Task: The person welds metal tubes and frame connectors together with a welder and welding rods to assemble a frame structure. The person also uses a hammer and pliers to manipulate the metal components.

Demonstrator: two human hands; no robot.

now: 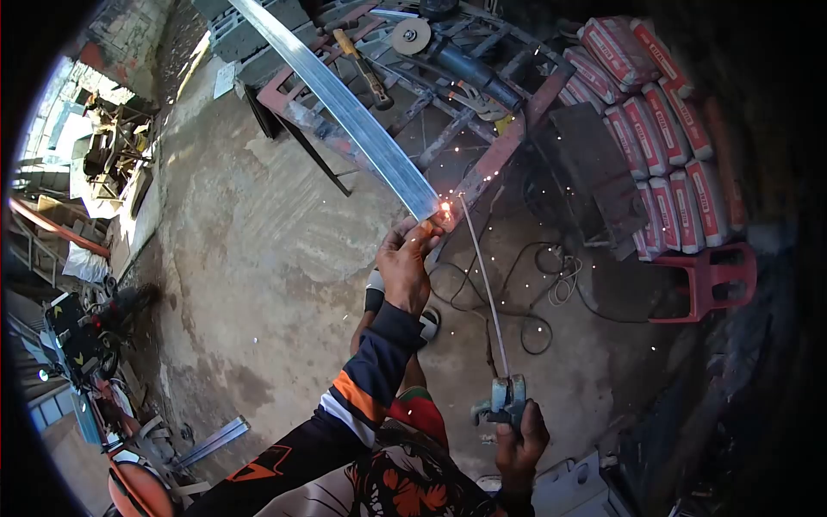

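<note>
A long silvery metal bar (345,116) lies across a reddish metal frame table (508,151). At the bar's near end my left hand (405,269) has its fingers closed on the bar, beside a bright glowing spot with sparks flying around it. My right hand (522,441), lower right, is wrapped round a greenish electrode holder (502,401). From the holder a thin welding rod (485,284) reaches up towards the table corner, its tip close to the glow.
On the frame table are a hammer (363,69), an angle grinder (465,65) and a clamp-like tool. Stacked red-and-white bags (668,129) and a red plastic chair (719,280) stand at right. Cables (534,319) loop over the floor. Concrete blocks (258,34) are at the top.
</note>
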